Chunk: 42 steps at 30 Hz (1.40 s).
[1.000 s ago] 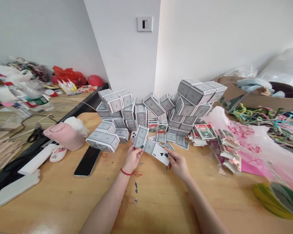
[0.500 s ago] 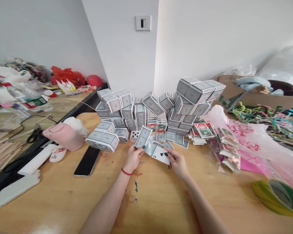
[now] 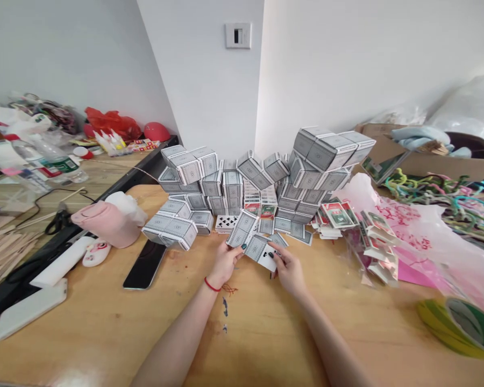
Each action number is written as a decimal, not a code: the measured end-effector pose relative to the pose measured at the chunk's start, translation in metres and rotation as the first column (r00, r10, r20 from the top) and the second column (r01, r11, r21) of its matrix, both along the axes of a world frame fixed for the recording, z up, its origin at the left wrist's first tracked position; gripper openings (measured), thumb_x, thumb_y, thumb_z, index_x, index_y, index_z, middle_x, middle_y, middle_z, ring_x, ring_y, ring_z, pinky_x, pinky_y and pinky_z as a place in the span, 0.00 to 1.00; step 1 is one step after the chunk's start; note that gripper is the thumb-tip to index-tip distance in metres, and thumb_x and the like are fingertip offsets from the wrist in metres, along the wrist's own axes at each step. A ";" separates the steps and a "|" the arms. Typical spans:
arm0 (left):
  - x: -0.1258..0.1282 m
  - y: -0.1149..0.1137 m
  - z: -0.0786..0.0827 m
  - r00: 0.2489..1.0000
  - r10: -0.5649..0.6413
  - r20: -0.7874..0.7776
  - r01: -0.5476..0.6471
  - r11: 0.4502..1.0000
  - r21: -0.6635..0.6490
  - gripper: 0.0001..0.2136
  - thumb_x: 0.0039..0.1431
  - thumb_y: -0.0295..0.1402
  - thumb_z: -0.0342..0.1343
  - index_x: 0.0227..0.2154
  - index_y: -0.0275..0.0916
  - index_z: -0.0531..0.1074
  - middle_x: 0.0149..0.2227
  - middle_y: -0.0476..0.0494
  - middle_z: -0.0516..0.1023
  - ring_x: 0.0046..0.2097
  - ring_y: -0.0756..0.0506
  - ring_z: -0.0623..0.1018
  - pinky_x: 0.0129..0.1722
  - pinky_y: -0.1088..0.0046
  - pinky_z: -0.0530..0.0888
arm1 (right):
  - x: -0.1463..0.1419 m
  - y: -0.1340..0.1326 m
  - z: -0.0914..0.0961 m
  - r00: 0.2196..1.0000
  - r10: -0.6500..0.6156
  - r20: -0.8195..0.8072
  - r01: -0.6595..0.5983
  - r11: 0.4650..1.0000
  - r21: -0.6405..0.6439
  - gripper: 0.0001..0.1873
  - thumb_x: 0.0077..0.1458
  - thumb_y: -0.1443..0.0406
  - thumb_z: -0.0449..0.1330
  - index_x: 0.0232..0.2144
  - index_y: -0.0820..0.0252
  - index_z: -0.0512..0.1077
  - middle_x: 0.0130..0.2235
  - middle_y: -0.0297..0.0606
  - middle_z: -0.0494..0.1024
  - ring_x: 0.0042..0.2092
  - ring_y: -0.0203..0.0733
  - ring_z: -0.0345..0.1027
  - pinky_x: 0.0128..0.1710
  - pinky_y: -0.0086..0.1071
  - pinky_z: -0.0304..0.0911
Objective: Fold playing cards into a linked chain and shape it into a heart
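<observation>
Near the middle of the table, my left hand (image 3: 225, 262) pinches a patterned grey playing card (image 3: 242, 228), its thumb on the lower edge. My right hand (image 3: 287, 267) grips a second playing card (image 3: 267, 259) showing a black club face and a grey-backed part beside it. The cards meet between my two hands; whether they are joined I cannot tell. Just beyond lies a face-up card (image 3: 226, 223), with several grey-backed cards (image 3: 299, 232) to its right. Behind them stand block-like stacks of folded cards (image 3: 232, 188).
A black phone (image 3: 144, 266) and a folded-card block (image 3: 170, 228) are on the left. To the right are card boxes (image 3: 339, 213), crumpled pink-white plastic (image 3: 419, 226) and a yellow-green tape roll (image 3: 460, 325). A pink cup-like object (image 3: 105, 223) lies at the left edge.
Both hands have shifted slightly, and the cards have drawn closer together. The grey back beside the club face now shows more fully, and less of the club face is visible.
</observation>
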<state>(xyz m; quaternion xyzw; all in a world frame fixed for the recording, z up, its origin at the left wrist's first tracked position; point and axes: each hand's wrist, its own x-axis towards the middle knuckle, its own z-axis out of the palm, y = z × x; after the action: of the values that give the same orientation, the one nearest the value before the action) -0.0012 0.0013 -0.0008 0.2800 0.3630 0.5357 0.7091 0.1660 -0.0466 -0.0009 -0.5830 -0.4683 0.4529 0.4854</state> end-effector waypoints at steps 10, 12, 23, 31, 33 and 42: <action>-0.010 0.001 0.003 0.989 -0.119 -0.084 0.115 0.992 -0.046 0.12 0.38 0.24 0.61 0.30 0.35 0.72 0.33 0.43 0.77 0.34 0.46 0.76 0.33 0.72 0.73 | 0.014 0.008 -0.002 0.997 0.064 -0.043 -0.064 0.998 0.003 0.16 0.46 0.56 0.55 0.36 0.59 0.67 0.16 0.26 0.65 0.13 0.33 0.58 0.11 0.26 0.55; -0.013 0.002 0.005 0.977 -0.170 -0.127 0.166 0.985 -0.043 0.14 0.37 0.25 0.61 0.32 0.35 0.71 0.34 0.42 0.77 0.33 0.46 0.76 0.32 0.71 0.73 | 0.020 0.010 -0.002 0.996 0.085 -0.042 -0.084 0.996 0.006 0.15 0.47 0.56 0.54 0.35 0.60 0.67 0.16 0.26 0.64 0.13 0.33 0.57 0.11 0.26 0.54; -0.012 0.004 0.004 0.921 -0.164 -0.352 0.207 0.975 0.087 0.16 0.39 0.27 0.61 0.35 0.34 0.72 0.35 0.42 0.77 0.34 0.47 0.75 0.36 0.73 0.70 | 0.022 0.010 -0.006 0.992 0.118 -0.046 -0.118 0.993 -0.003 0.12 0.47 0.57 0.54 0.29 0.60 0.66 0.16 0.26 0.62 0.13 0.30 0.54 0.10 0.24 0.52; -0.011 0.003 0.002 0.886 -0.169 -0.432 0.259 0.953 0.159 0.20 0.43 0.29 0.58 0.43 0.35 0.66 0.41 0.41 0.74 0.43 0.44 0.72 0.43 0.66 0.68 | 0.016 0.009 -0.009 0.995 0.101 -0.016 -0.102 0.995 -0.020 0.10 0.49 0.58 0.53 0.29 0.58 0.64 0.15 0.26 0.62 0.13 0.30 0.55 0.11 0.23 0.52; -0.011 0.003 0.001 0.882 -0.170 -0.440 0.268 0.948 0.171 0.21 0.44 0.29 0.57 0.44 0.36 0.65 0.42 0.41 0.73 0.44 0.44 0.72 0.44 0.66 0.68 | 0.015 0.008 -0.009 0.995 0.097 -0.016 -0.098 0.995 -0.019 0.10 0.49 0.57 0.53 0.28 0.58 0.64 0.15 0.26 0.62 0.13 0.31 0.55 0.11 0.23 0.51; -0.008 0.001 0.002 0.872 -0.157 -0.463 0.268 0.945 0.186 0.20 0.46 0.29 0.56 0.45 0.37 0.62 0.46 0.42 0.71 0.48 0.45 0.70 0.46 0.66 0.67 | 0.011 0.008 -0.012 0.997 0.070 0.028 -0.070 0.997 -0.016 0.12 0.50 0.56 0.51 0.31 0.59 0.65 0.14 0.27 0.62 0.13 0.32 0.56 0.11 0.24 0.52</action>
<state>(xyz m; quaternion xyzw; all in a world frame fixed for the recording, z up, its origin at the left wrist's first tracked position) -0.0091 0.0020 0.0009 0.5179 0.4124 0.4167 0.6230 0.1772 -0.0388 -0.0133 -0.5764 -0.4918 0.4649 0.4580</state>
